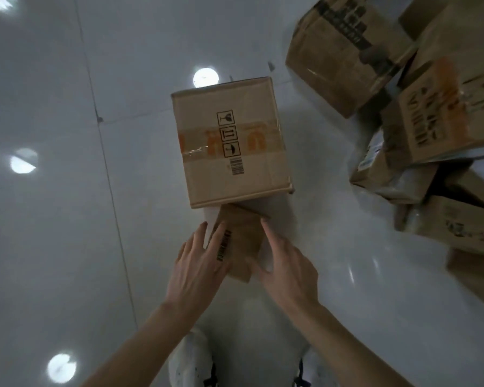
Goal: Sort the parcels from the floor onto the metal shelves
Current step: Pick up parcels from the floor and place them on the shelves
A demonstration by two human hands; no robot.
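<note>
- Your left hand (197,263) and right hand (287,268) reach down on both sides of a small parcel (239,245) on the floor (53,191); the fingers (200,233) are straight and open, gripping nothing yet
- A big box (231,148) lies just beyond it, and a heap of parcels (419,113) waits at your right
- No metal shelves are in view, so most of the sorting seems left

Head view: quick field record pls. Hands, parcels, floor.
left hand: fingers straight, touching the small parcel's left side
right hand: fingers straight, at the small parcel's right side
small parcel: flat brown box with barcode, between both hands
large parcel: taped box with handling symbols, just beyond the small one
parcel pile: heaped at right
floor: glossy white tile
shelves: not in view
</note>
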